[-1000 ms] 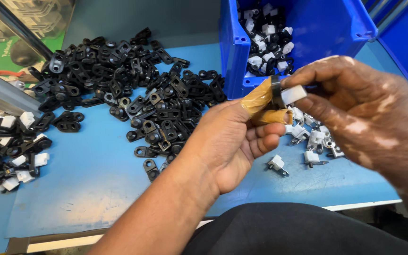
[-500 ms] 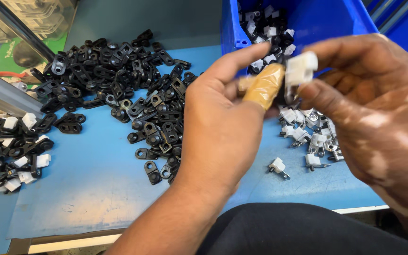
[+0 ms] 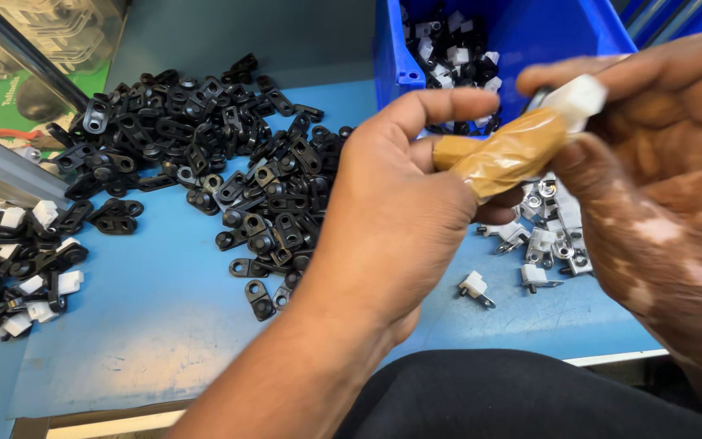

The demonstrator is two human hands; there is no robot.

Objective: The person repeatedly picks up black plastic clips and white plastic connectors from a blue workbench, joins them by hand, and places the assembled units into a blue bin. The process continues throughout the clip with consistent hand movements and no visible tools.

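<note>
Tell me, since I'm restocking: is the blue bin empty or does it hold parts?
Not empty. The blue bin holds a jumble of black and white parts against its left wall.

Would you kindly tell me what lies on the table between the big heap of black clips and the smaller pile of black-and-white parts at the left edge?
In the head view, one black clip lies between the heap of black clips and the black-and-white pile; the rest is bare blue table.
</note>
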